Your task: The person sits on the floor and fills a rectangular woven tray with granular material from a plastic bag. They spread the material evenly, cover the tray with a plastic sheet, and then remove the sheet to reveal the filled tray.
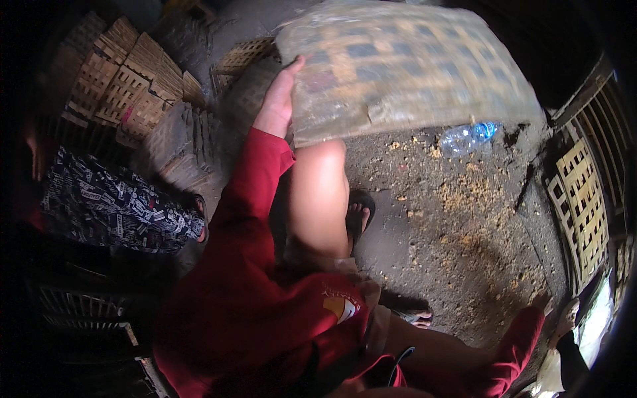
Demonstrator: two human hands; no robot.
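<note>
Plastic-covered woven panel (411,73): top of view, above the dirt floor (451,212), motion-blurred, any writing unreadable. Long axis sideways, right end dipping. Left hand (280,96) flat at its left edge, fingers together, pinch can't tell. Right hand (545,304) well apart, lower right; dim, fingers can't tell. Bottle (468,139) below panel, blue-labelled. Red top (265,325) has yellow-white print.

Room is dim, dark at edges, grey dirt-caked floor (390,262) strewn with yellowish crumbs (470,229), dark slatted frame (609,123) along the right side.
</note>
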